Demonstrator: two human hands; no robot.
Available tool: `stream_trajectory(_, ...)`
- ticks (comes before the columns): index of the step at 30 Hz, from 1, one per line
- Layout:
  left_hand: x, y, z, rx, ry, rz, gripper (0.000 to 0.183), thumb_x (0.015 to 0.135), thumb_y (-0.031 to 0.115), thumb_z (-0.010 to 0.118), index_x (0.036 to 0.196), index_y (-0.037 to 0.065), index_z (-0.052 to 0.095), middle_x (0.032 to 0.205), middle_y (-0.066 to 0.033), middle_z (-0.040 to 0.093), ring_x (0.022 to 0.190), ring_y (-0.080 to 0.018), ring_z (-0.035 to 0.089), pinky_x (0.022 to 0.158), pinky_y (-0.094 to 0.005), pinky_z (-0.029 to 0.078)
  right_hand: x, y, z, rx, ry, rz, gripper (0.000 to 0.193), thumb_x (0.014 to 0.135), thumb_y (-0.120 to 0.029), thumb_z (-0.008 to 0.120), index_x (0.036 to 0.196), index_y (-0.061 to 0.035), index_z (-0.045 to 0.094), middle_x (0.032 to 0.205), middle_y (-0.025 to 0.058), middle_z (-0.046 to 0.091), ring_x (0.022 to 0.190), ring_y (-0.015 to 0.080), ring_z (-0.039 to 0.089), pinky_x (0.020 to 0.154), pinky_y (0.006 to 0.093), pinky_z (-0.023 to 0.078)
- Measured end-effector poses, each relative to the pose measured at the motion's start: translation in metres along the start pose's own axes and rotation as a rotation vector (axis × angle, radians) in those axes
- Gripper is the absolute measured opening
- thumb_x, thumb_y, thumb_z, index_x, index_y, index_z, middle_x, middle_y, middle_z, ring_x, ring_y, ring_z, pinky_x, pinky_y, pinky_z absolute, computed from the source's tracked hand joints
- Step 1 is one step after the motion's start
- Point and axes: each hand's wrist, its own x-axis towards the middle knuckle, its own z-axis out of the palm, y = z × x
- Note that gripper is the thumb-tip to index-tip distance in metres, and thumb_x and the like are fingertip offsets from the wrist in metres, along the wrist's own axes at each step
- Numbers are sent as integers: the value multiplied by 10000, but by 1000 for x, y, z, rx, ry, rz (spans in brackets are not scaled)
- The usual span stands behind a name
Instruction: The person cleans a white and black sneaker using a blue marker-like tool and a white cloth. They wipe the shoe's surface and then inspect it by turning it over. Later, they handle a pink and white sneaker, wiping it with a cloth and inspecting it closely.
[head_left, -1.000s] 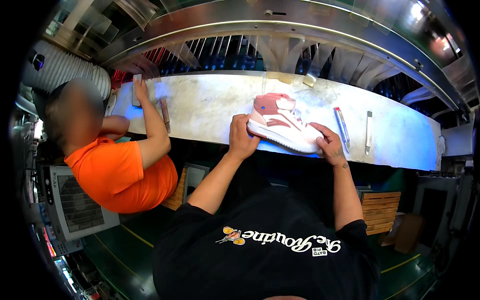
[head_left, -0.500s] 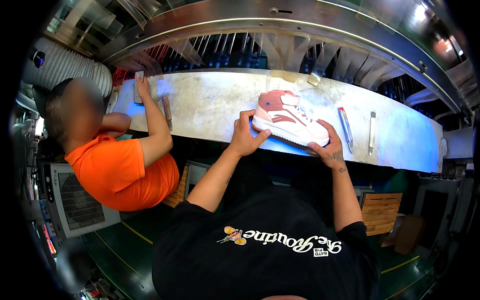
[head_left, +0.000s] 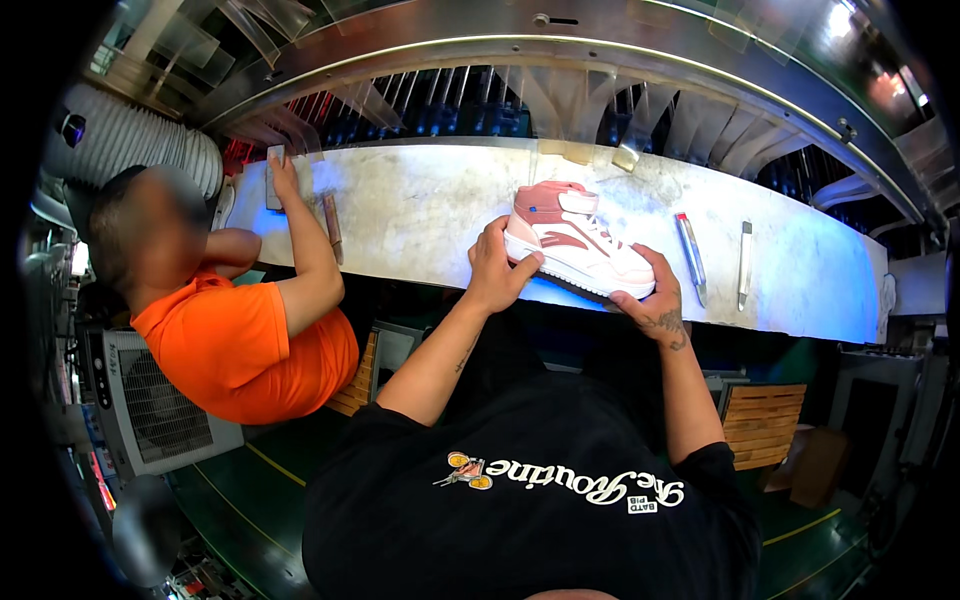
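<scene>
A pink and white high-top sneaker (head_left: 575, 240) is held between my two hands over the near edge of the work surface, its toe toward the right. My left hand (head_left: 497, 270) grips the heel end, with the thumb along the sole. At the toe end, my right hand (head_left: 655, 300) is closed round the front of the shoe, thumb on the near side of the sole. Right of the shoe lie a pen-like tool with a red end (head_left: 690, 258) and a slim pale marker-like stick (head_left: 745, 265); neither is touched.
The long pale bench (head_left: 430, 210) runs across in front of me. Behind it stand a metal frame (head_left: 560, 50) and clear plastic strips (head_left: 690, 130) over rollers. To my left a person in an orange shirt (head_left: 240, 350) holds a grey block (head_left: 275, 180), near a brownish bar (head_left: 332, 225).
My right hand has shifted slightly down and left along the toe, and my left hand has moved slightly. The sneaker has barely moved.
</scene>
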Motion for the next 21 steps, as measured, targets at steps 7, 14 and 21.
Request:
stream_trajectory(7, 7, -15, 11, -270, -9, -176, 672, 854, 218, 786, 1418, 0, 491, 1259, -214, 659, 1139, -311, 659, 1000, -464, 540, 1, 11, 1, 20, 17, -45, 846, 766, -400, 951, 1428, -12, 597, 1336, 182, 666, 1251, 312, 653, 1093, 417, 525)
stream_trajectory(14, 11, -16, 13, -84, 54, -31, 648, 922, 359, 760, 1388, -29, 532, 1225, -271, 689, 1105, -455, 674, 980, -516, 524, 0, -2, -5, -54, -54, -35, 1018, 761, -519, 949, 1503, 33, 522, 1460, 253, 572, 1374, 409, 558, 1191, 452, 441)
stream_trajectory(21, 8, -7, 17, 70, 156, 154, 593, 949, 294, 712, 1388, -64, 536, 1213, -269, 690, 1102, -404, 689, 977, -484, 531, -1, -4, -5, -44, -46, -33, 976, 756, -463, 967, 1516, -29, 534, 1430, 215, 587, 1353, 373, 582, 1170, 438, 463)
